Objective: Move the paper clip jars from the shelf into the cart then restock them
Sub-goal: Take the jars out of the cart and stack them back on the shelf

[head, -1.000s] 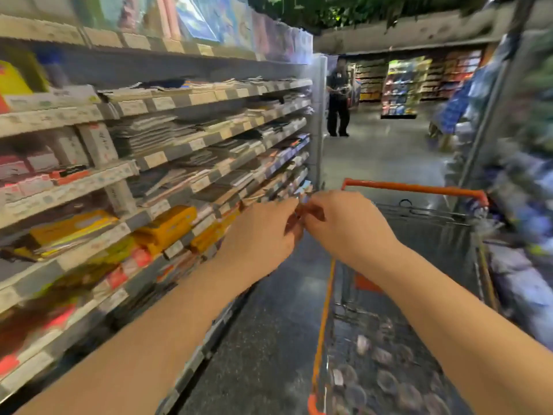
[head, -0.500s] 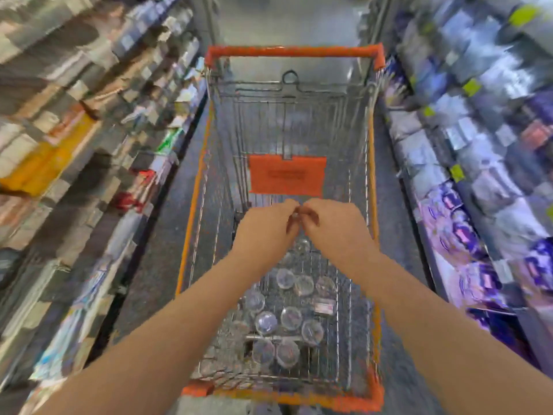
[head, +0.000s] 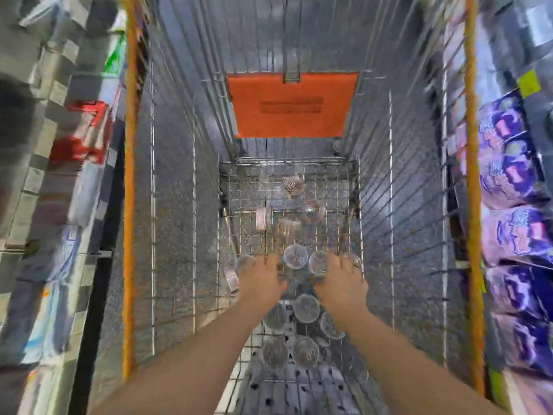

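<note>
head: two hands [head: 261, 283] [head: 341, 284], dozen-odd jars [head: 305, 307]

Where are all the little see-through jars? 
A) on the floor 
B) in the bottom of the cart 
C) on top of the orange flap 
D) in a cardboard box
B: the clear jars sit on the wire bottom of the cart, with the left hand and the right hand down among them.
</note>
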